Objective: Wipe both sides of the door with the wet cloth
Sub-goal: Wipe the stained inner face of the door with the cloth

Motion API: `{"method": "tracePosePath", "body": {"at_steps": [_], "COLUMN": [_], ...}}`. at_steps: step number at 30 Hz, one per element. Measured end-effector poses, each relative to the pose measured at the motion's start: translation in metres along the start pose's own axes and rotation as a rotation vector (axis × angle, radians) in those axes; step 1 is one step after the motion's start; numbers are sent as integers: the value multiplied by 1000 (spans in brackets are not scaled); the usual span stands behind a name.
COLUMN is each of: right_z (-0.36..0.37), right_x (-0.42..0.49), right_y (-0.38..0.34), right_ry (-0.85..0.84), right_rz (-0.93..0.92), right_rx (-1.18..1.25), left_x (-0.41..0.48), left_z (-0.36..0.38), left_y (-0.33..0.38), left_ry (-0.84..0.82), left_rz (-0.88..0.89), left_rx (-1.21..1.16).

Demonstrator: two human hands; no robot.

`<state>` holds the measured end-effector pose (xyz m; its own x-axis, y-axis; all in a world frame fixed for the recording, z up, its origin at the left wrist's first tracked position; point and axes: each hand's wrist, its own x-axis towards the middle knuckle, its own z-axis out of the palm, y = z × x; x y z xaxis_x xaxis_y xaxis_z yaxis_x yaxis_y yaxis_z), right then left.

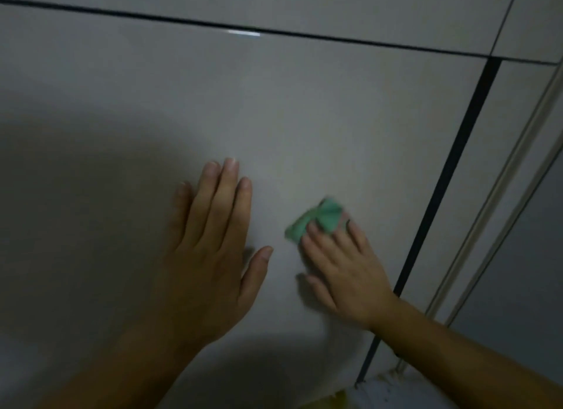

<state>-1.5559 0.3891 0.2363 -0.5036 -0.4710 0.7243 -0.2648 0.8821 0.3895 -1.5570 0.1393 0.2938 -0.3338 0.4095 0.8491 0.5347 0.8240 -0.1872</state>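
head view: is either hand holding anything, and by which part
Right hand presses the green cloth against the door, fingers over its lower edge. Left hand holds nothing.

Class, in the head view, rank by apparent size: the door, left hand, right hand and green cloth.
Largest first:
door
left hand
right hand, smaller-looking, though nearness to the camera may explain that
green cloth, partly covered

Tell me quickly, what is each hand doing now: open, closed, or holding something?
Left hand: open, flat on the door.
Right hand: open, straight fingers pressing the green cloth on the door.
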Motion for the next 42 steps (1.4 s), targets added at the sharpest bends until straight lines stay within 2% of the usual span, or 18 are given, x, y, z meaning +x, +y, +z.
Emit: {"method": "tracePosePath", "body": {"at_steps": [3,5,8,10,12,14,16,20,22,24,27,28,30,33,35,36,40,42], "right_z": [-5,-2,16,20,19,14,17,32,36,36,41,48,66,83,85,86,88,95], "right_x": [48,60,8,-28,-21,9,20,-37,-50,-32,-7,-13,-51,-125,-137,-130,-89,-103], "right_y": [4,-2,-27,-23,9,42,46,-11,-7,19,48,42,4,-42,-34,-25,0,-25], "right_ry": [219,285,141,86,181,343,381,73,64,161,427,442,291,-11,-22,25,301,249], "right_rz": [428,504,490,621,829,968,892,440,325,395,713,746,605,217,132,187,683,743], "right_rx": [214,260,300,354,429,447,368,260,234,244,311,315,297,185,157,175,349,388], "left_x": [0,-3,-8,-9,-9,-10,-11,-9,-7,-8,-16,-21,-30,-45,-54,-57,-61,-62], "left_z": [6,13,23,29,36,41,45,50,54,58,68,71,77,85,89,90,96,97], "left_y": [22,36,50,55,57,58,61,73,77,81,88,91,94,93,90,90,89,90], "left_ry": [-13,-55,-111,-130,-133,-144,-143,-150,-154,-156,-159,-162,-173,-201,-208,-209,-217,-226], "left_rz": [24,56,93,105,110,111,107,136,145,146,152,159,180,205,211,211,215,213], "left_rx": [-23,-36,-48,-56,-57,-32,-21,-39,-41,-39,-39,-44,-40,-5,6,7,13,24]}}
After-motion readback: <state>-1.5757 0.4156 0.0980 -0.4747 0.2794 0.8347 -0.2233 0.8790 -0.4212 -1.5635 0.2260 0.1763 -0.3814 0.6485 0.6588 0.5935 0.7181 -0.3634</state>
